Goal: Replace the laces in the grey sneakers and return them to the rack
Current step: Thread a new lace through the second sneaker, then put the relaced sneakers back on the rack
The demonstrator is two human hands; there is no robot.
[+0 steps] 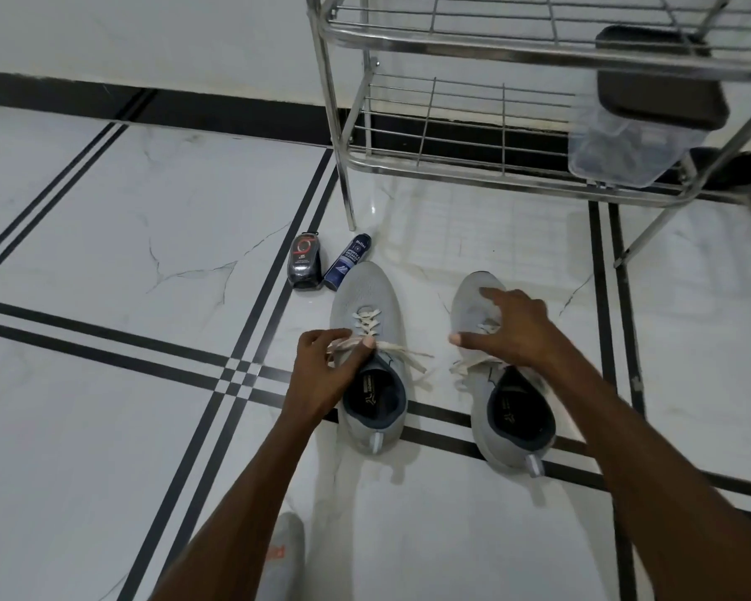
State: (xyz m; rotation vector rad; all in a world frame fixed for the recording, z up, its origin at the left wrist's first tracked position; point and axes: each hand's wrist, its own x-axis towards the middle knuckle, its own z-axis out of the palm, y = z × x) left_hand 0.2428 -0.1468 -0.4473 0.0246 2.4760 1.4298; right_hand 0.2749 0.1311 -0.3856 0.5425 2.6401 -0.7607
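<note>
Two grey sneakers stand side by side on the white floor, toes pointing away from me. The left sneaker (367,305) carries cream laces (367,323) through its eyelets, loose ends trailing to the right. My left hand (326,366) pinches the lace at the top of that shoe's tongue. The right sneaker (510,422) also has cream laces (465,366) hanging off its left side. My right hand (512,327) hovers spread over its lacing, fingers straight, thumb pointing left. The metal shoe rack (517,175) stands just beyond the shoes.
A dark polish container (305,262) and a blue spray can (347,262) lie on the floor left of the shoes' toes. A clear box with a dark lid (634,136) sits on the rack's lower shelf. A dark shoe (738,171) is at the rack's right end.
</note>
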